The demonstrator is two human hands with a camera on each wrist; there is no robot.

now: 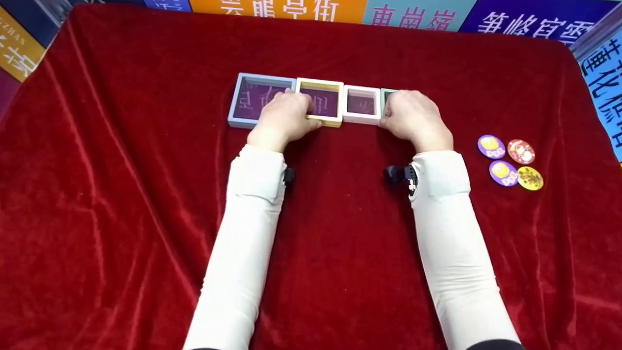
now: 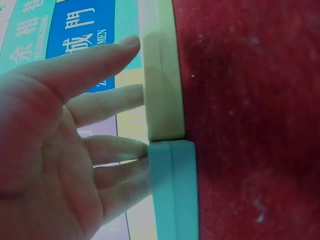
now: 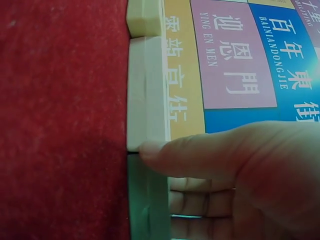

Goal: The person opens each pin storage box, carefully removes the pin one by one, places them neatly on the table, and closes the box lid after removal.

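A row of square box-like frames stretches across the cloth, largest at left: a blue frame, a yellow frame, a pale pink-white frame and a small green frame. Their sides touch. My left hand lies over the join of the blue and yellow frames. Its thumb and fingers are spread fairly straight at their rims in the left wrist view, fingertips partly hidden. My right hand covers most of the green frame and grips it, thumb on the near wall by the pink-white frame, fingers behind.
Several round badges, among them a red badge and a yellow badge, lie to the right on the wrinkled red cloth. Panels with large characters, such as an orange panel, line the back edge and sides.
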